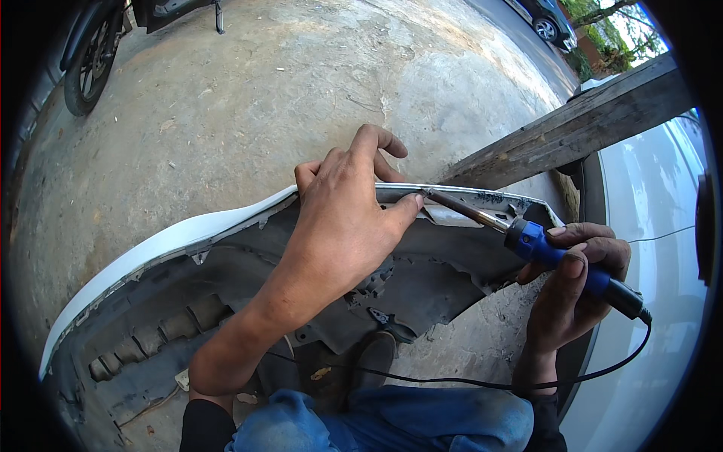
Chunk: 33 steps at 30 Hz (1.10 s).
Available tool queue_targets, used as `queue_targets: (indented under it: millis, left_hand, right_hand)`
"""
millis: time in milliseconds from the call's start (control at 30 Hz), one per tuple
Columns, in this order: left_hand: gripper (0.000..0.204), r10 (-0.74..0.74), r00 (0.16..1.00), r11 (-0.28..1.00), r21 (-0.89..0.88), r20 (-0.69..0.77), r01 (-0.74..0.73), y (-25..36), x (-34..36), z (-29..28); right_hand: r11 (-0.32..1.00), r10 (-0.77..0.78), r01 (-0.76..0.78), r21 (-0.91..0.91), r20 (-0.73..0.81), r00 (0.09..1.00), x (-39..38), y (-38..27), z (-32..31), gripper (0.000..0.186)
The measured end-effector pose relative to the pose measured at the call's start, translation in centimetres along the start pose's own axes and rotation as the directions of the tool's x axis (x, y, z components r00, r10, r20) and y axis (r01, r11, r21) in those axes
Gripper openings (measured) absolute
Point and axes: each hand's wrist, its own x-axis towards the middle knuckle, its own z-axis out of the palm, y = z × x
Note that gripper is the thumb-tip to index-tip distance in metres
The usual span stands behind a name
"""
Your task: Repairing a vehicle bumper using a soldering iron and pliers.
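Note:
A white bumper [151, 241] with a dark, rough inner side arches across the middle. My left hand [343, 203] grips its top rim, fingers curled over the far side and thumb pressed on the inner edge. In my right hand [572, 279] is a blue soldering iron [531, 241] with a black cord. The iron's metal tip meets the inner edge just right of my left thumb, beside some dark, roughened plastic. Black pliers [395, 328] lie on the dark plastic below my left hand.
A wooden beam [561, 124] slants behind the bumper to the upper right. A white car body [640, 339] fills the right side. A motorcycle wheel [86, 71] is at upper left, a dark car [546, 22] at top right. My shoes and jeans [459, 422] are below, on concrete ground [226, 90].

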Motion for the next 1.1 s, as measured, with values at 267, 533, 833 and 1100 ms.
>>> queue_targets:
  millis: [267, 533, 833, 1100]
  left_hand:
    - [0.048, -0.022, 1.000, 1.000, 0.003, 0.010, 0.022, 0.3, -0.1, -0.2]
    - [0.048, -0.011, 1.000, 1.000, -0.006, 0.008, 0.011, 0.2, 0.0, -0.2]
    - [0.048, -0.011, 1.000, 1.000, 0.003, 0.016, 0.011, 0.2, -0.1, -0.3]
    - [0.048, -0.008, 1.000, 1.000, 0.004, 0.019, 0.008, 0.1, 0.0, -0.2]
  right_hand:
    - [0.998, -0.006, 0.004, -0.056, -0.033, 0.999, -0.3, 0.5, -0.1, 0.033]
    - [0.998, 0.044, -0.041, 0.040, -0.077, 0.996, -0.9, 0.5, -1.0, 0.036]
    - [0.999, -0.002, -0.001, -0.036, -0.066, 0.998, -0.4, 0.9, -0.4, 0.034]
    - [0.999, -0.028, 0.026, -0.031, -0.064, 0.998, -0.5, 1.2, -0.9, 0.034]
